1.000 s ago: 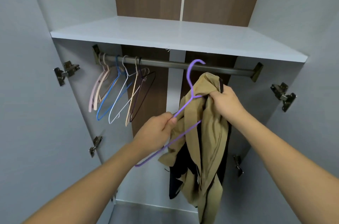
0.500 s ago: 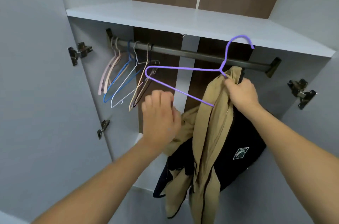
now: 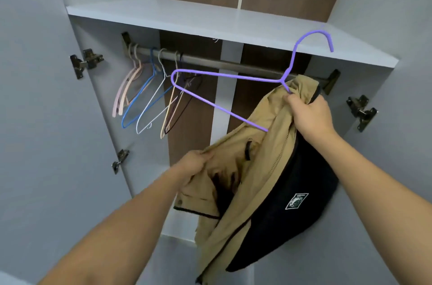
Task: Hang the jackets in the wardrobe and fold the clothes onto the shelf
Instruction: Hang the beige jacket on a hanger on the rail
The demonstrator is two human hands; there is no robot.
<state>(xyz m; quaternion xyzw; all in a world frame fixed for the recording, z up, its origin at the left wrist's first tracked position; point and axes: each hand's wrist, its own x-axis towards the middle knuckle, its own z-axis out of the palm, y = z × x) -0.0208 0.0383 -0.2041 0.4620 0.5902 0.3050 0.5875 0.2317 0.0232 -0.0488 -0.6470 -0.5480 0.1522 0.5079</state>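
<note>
My right hand (image 3: 312,113) grips the soft tan-and-black jacket (image 3: 264,168) by its collar, together with the thin purple wire hanger (image 3: 224,95), just below the dark metal rail (image 3: 233,66). My left hand (image 3: 192,164) pinches a crumpled tan fold lower down. A small white patch marks the black panel.

Purple hanger's (image 3: 224,95) right arm inside jacket (image 3: 252,168)

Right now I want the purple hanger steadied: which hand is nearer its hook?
Right. The right hand grips the jacket just under the hanger neck, below the hook. The left hand is far lower left, holding the jacket's other side.
</note>
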